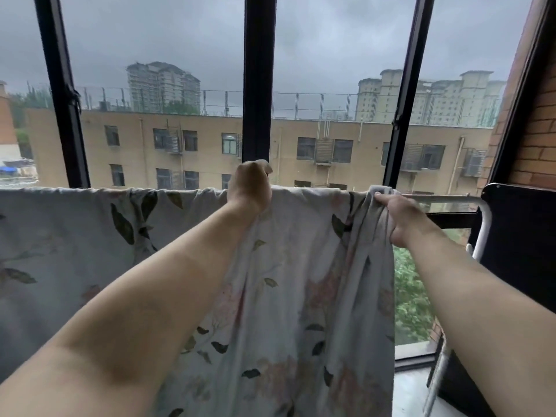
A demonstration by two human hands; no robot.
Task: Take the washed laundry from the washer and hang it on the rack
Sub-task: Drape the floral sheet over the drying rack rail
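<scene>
A pale floral sheet (pixel 69 236) with dark leaf prints hangs over the top bar of the rack (pixel 445 197), covering it from the left edge to past the middle. My left hand (pixel 251 186) grips the sheet's upper edge at the bar, near the centre. My right hand (pixel 397 218) clutches a bunched fold of the same sheet at its right end, just left of the bare stretch of bar. The washer is out of view.
The rack's white bar curves down at the right (pixel 484 227), beside a dark panel (pixel 517 236) and a brick wall (pixel 538 130). Directly behind the rack stand tall windows with black frames (pixel 258 79). A sill (pixel 412 383) lies low on the right.
</scene>
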